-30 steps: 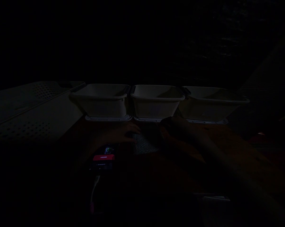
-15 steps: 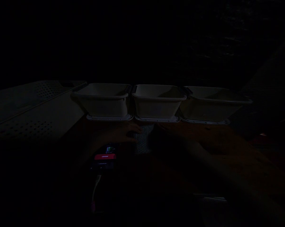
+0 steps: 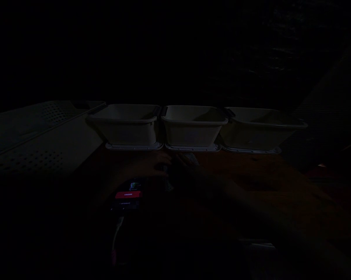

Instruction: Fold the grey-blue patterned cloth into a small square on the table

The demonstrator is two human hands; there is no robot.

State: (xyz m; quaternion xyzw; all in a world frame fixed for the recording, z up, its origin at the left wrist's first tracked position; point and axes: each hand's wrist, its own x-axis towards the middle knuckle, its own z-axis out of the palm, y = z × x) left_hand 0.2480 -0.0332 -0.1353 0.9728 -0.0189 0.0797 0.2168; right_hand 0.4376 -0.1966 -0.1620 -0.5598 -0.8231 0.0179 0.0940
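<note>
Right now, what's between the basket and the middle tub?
The left tub stands between the basket and the middle tub; the head view shows it, though dimly.

Exposure severely low; the upper frame is near-black, relieved only by faint glints at upper right. Strongest light: the screen of the smartphone (image 3: 128, 194) — red band glowing, small lettering illegible. Weak light picks out rims and front walls of three pale bins (image 3: 194, 134). The wooden tabletop (image 3: 268, 167) reads dull reddish-brown at right, sinking to black in the foreground. Left hand (image 3: 152, 165) barely discernible; right hand (image 3: 188, 171) merges with shadow. Perforated basket (image 3: 76, 136) appears stretched toward the left edge. Fine detail is lost throughout.
</note>
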